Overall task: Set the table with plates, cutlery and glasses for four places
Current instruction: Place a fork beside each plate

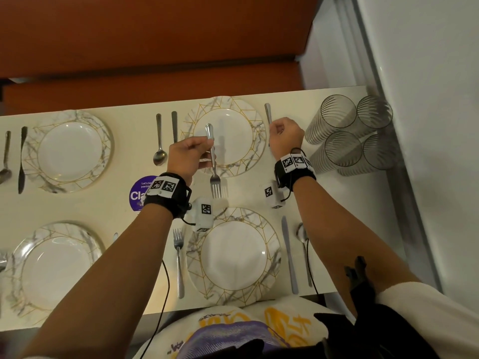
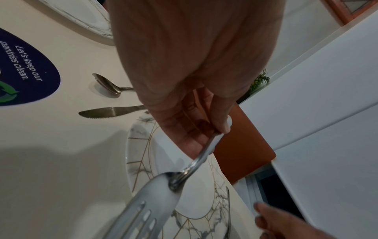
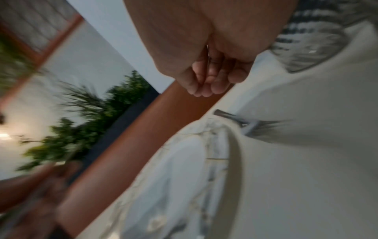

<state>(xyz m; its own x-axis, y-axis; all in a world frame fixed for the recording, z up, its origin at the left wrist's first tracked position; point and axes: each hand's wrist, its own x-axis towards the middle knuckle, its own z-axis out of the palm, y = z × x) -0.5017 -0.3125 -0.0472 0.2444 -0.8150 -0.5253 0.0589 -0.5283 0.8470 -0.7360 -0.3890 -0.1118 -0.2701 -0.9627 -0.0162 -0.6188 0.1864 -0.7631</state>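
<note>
- The far-left plate [image 1: 68, 151] had a spoon [image 1: 5, 161] and a knife [image 1: 22, 159] lying to its left. The near-left plate [image 1: 51, 268] lay below it; cutlery at its left edge was cut off by the frame.
- A round dark-blue sticker [image 2: 26, 67] lay on the table [image 1: 103, 203] between the two rows. It read "Let's keep our pantries clean." beside a green recycling symbol.
- A second spoon [image 1: 159, 143] and knife [image 1: 174, 125] lay parallel, just left of the far-centre plate [image 1: 228, 136], handles pointing away. This mirrored the near place, so that setting probably faced the opposite seat.
- The left hand [image 1: 186, 158] pinched a fork [image 1: 213, 161] by its handle between thumb and curled fingers. The fork hung over the far-centre plate, tines toward the person, apparently awaiting transfer to a place that lacked one.
- The near-centre plate [image 1: 233, 255] had a fork [image 1: 178, 260] on its left and a knife [image 1: 289, 255] and spoon [image 1: 303, 244] on its right.
- The right hand [image 1: 285, 133] was loosely curled and held nothing. It hovered over a fork [image 3: 251, 125] lying just right of the far-centre plate.
- Four ribbed glasses [image 1: 350, 133] stood clustered at the far right corner, undistributed, likely staged for the last step.
</note>
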